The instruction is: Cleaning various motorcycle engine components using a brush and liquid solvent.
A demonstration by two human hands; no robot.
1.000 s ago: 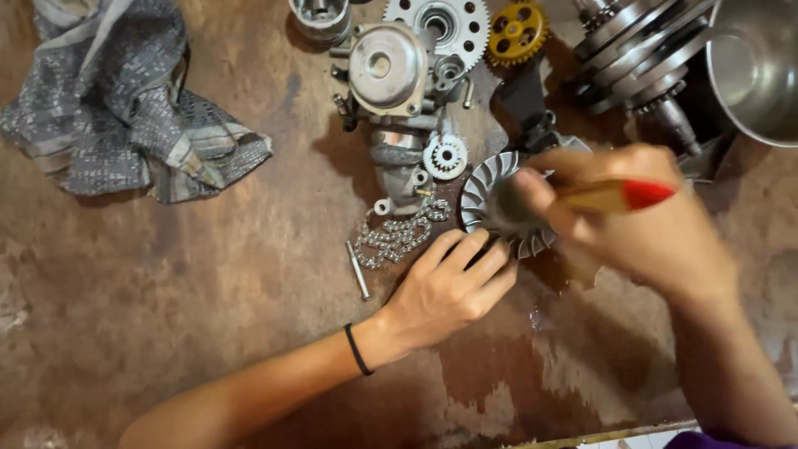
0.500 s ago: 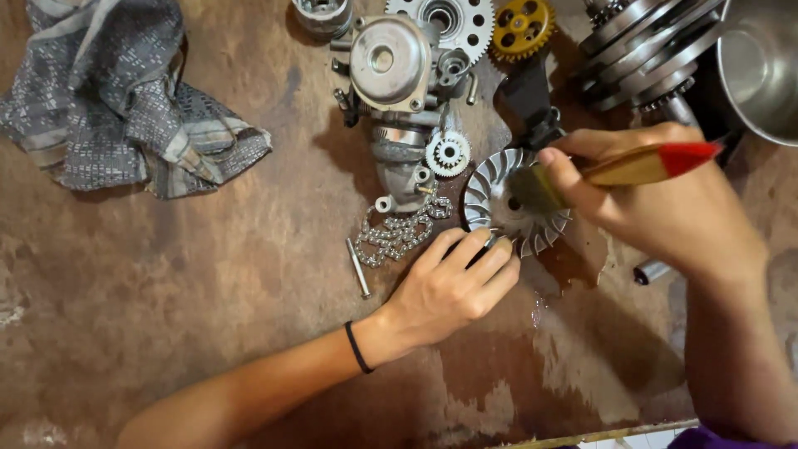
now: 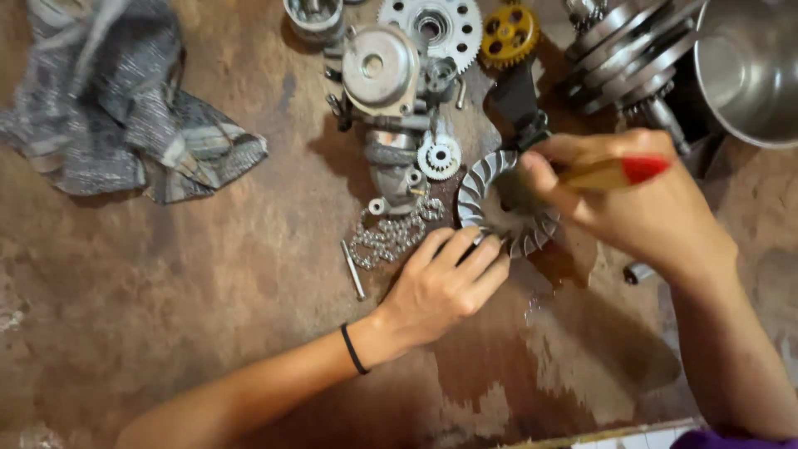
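A round finned metal disc [image 3: 492,203] lies on the stained brown surface [image 3: 208,291]. My left hand [image 3: 445,287] rests flat just below it, with its fingertips touching the disc's lower rim. My right hand [image 3: 640,208] grips a brush with a wooden handle and red tip [image 3: 619,172]. The brush head is pressed onto the disc's middle, partly hidden by my fingers. A black band circles my left wrist.
A small chain [image 3: 386,237] and a metal pin [image 3: 353,270] lie left of the disc. Behind it are an engine part [image 3: 382,75], a white gear [image 3: 439,155], a large sprocket [image 3: 432,25], a yellow gear [image 3: 509,35]. A steel bowl [image 3: 748,66] stands top right, a grey rag [image 3: 125,116] top left.
My right hand with the brush has shifted slightly up and down over the disc. My left hand has stayed on the disc's rim.
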